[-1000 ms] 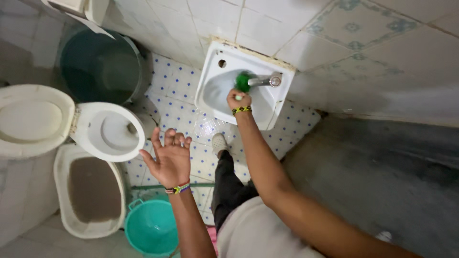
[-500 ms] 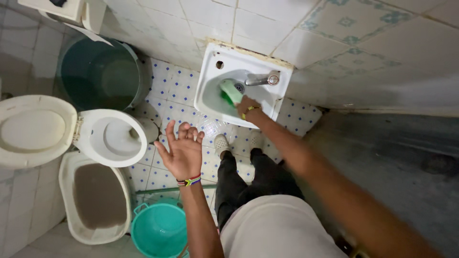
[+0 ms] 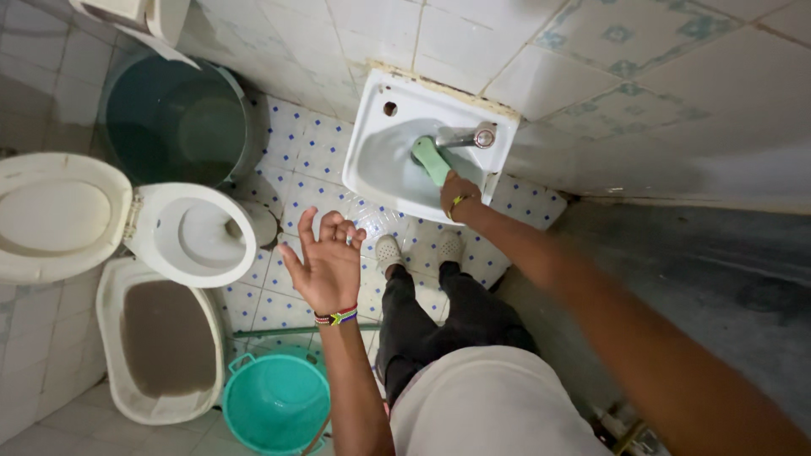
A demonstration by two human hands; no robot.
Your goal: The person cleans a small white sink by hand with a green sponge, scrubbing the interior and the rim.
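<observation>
Right hand grip wraps a green brush inside the white sink, at 6 o'clock from the tap. Left hand spread wide, empty. Basin looks mostly clean, scrubbing underway.

Right hand now sits lower at the white wall-mounted ceramic basin's front rim; green plastic scrubbing brush shifts from left-centre of the bowl to just below the metal tap.

Dim, white tiled wall up top; blue-dotted floor beside the toilet, dark barrel behind it.
</observation>
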